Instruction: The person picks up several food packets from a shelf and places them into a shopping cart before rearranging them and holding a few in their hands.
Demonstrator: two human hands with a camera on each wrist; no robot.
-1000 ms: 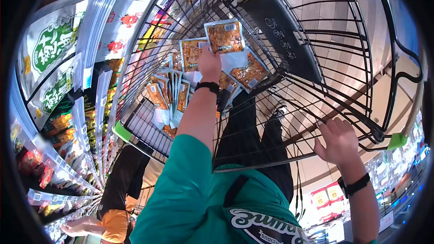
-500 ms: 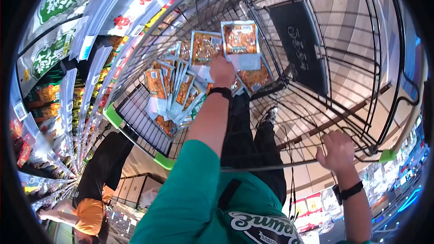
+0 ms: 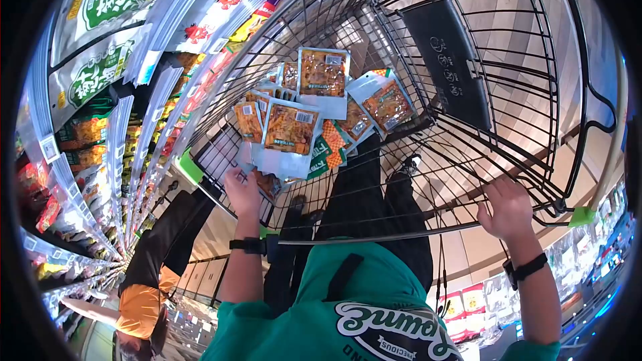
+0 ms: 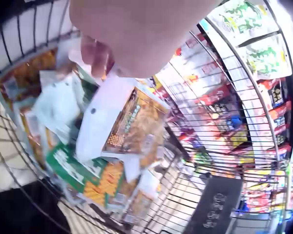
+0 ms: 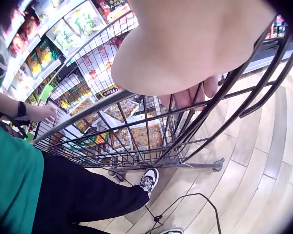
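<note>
Fingers loosely bent, my left hand [image 3: 242, 190] is over the front left of the shopping cart. In the left wrist view its fingertips [image 4: 95, 56] are right beside the white header of a clear packet [image 4: 136, 122] of brown-orange food. In the head view this packet [image 3: 291, 127] lies on a fan of similar packets [image 3: 249, 120]. Farther in lie another packet [image 3: 323, 73] and a tilted one [image 3: 386, 105], near a green and orange-checked pack [image 3: 328, 150]. My right hand [image 3: 507, 207] holds the right part of the cart's handle bar [image 3: 381, 235], its fingers [image 5: 190, 97] curled over the bar.
Shelves of packaged food [image 3: 100, 67] line the left side. A black panel [image 3: 447, 63] is fixed to the cart's wire wall. A person in an orange top [image 3: 142, 311] stands at the lower left. More packaged goods [image 3: 471, 301] show at the lower right.
My left hand has drawn back from the middle of the cart to its front left. One packet from the far side now lies on the fanned packets. The right hand stays in place.
</note>
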